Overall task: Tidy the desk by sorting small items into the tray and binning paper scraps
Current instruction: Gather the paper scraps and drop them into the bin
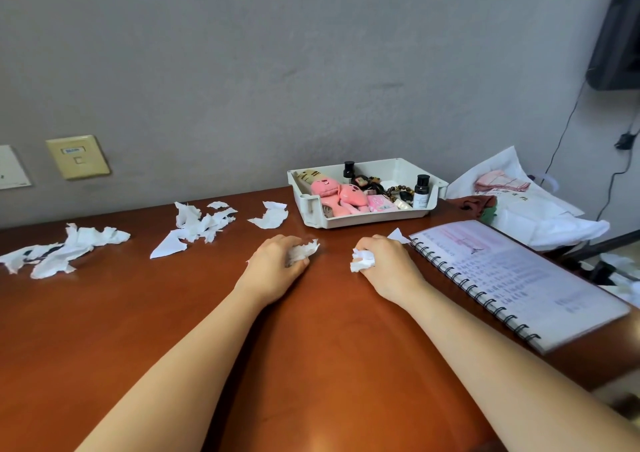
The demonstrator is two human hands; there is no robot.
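Two bare forearms reach out over the brown tabletop (311, 347), and both hands lie on the wood, a little apart from each other. The left hand (277, 264) has its fingers curled around a crumpled paper scrap (306, 250). The right hand (384, 264) is closed on another small white wad (362, 261).

More torn paper waits on the tabletop: a long pile far to the left (69, 247), a middle heap (201, 223), one piece (272, 216) just beside the tray (311, 209), and a small triangle (398, 235) between the right hand and the spiral notebook (519, 278). The tray stands at the back near the wall and already holds toys, little bottles and other small things.

I think this paper is very light and soft. It crushes easily and cannot break, so it needs no fixed place to hold; one gathers it from above and squeezes it into a ball. Thin flat pieces may slide on the smooth wood, so pinching an edge should help.

I cannot see a bin clearly. A white bag (540, 216) lies at the right.
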